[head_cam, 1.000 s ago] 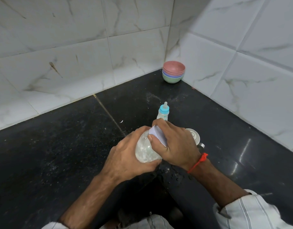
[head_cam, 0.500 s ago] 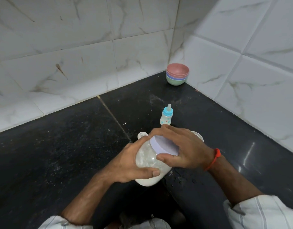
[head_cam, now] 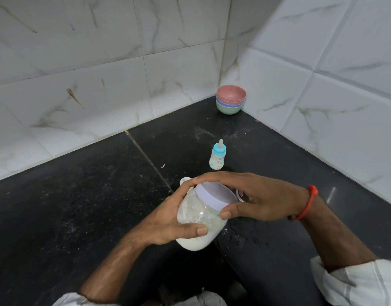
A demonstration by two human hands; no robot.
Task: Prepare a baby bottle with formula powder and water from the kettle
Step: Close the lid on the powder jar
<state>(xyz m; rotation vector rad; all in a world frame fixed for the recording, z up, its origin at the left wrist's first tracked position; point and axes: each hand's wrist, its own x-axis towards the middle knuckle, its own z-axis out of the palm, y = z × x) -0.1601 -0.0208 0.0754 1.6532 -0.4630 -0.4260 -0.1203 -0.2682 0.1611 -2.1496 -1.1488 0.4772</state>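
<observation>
A clear plastic jar of white formula powder [head_cam: 196,219] is held tilted above the black counter. My left hand [head_cam: 168,221] wraps its body from the left. My right hand [head_cam: 256,195] grips its pale lilac lid [head_cam: 214,195] with thumb and fingers. A small baby bottle [head_cam: 217,157] with a blue collar and teat stands upright on the counter behind the hands, holding white liquid. A white rounded object [head_cam: 185,180] and a metallic part [head_cam: 241,193], perhaps the kettle, peek out behind the jar; most of it is hidden.
A stack of coloured bowls [head_cam: 231,102] sits in the far corner where the two white marble-tiled walls meet. The black counter [head_cam: 79,206] shows powder specks, and water droplets [head_cam: 245,235] lie to the right of the jar.
Both hands have lifted the jar and tilted it, so the lid now faces up and right. My right hand has shifted around the lid's rim.
</observation>
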